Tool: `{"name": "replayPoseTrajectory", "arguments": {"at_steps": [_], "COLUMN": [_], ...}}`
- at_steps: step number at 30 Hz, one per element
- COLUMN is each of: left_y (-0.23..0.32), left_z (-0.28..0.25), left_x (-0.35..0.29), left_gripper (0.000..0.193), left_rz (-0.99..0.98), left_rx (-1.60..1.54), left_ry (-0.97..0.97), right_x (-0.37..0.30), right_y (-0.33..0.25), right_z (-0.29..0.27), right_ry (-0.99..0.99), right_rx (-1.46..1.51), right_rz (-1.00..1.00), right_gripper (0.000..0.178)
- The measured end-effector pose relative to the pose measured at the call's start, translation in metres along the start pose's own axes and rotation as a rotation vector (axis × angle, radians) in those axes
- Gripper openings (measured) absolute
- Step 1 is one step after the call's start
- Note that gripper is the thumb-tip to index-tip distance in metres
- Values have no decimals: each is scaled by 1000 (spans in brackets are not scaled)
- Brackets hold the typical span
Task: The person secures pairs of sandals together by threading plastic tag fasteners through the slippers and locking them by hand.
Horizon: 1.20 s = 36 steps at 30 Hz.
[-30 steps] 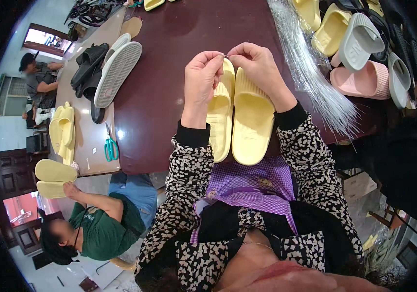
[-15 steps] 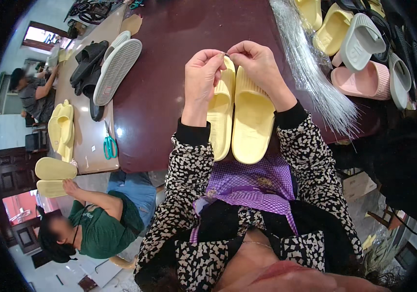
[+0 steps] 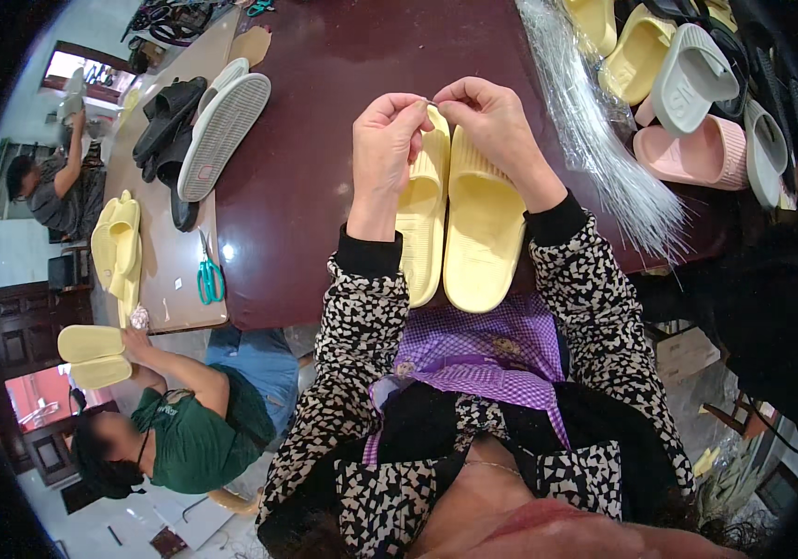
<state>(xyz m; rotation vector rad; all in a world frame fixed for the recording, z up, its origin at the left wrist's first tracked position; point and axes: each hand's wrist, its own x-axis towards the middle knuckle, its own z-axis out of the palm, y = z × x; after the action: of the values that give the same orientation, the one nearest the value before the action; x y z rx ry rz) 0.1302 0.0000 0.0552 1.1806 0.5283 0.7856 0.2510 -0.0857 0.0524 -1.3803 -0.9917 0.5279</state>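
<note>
On the dark-red bench (image 3: 320, 200), noted yellow slippers (image 3: 485, 256) side by side, probably for easy reach, with left grip (image 3: 388, 140) and right grip (image 3: 490, 121) pinched closed near the toes around a tiny dark piece (image 3: 431, 102), likely for steadiness.

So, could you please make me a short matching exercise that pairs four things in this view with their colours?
Things
1. Slippers by the person's left hand and right hand
2. Handles of the scissors on the table at left
3. Checked apron
4. Bundle of thin strips at right

Colours
A. Teal
B. Clear to whitish
C. Yellow
D. Purple and white

Right pairs: 1-C, 2-A, 3-D, 4-B.
</note>
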Motion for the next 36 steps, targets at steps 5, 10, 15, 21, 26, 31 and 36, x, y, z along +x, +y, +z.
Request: {"name": "replayPoseTrajectory", "arguments": {"at_steps": [5,10,15,21,26,31,36], "left_y": [1,1,3,2,2,4,8], "left_z": [3,-3,-6,-12,-12,-5,-35], "left_x": [0,3,4,6,5,4,-2], "left_gripper": [2,4,2,2,5,9,20], "left_rz": [-9,-61,-122,-167,-148,-28,204], "left_rx": [37,38,-22,-54,11,-64,146], "left_ry": [-1,-27,-62,-148,-176,-85,206], "right_x": [1,2,0,-1,2,6,-40], "right_y": [2,6,4,3,9,9,-24], "right_z": [0,3,4,3,1,-7,-28], "right_ry": [-10,-4,-29,-60,-39,146,168], "right_rx": [10,113,182,211,150,23,-132], "right_rz": [7,-54,-73,-117,-161,-253,-141], "right_gripper": [14,20,22,21,20,15,10]}}
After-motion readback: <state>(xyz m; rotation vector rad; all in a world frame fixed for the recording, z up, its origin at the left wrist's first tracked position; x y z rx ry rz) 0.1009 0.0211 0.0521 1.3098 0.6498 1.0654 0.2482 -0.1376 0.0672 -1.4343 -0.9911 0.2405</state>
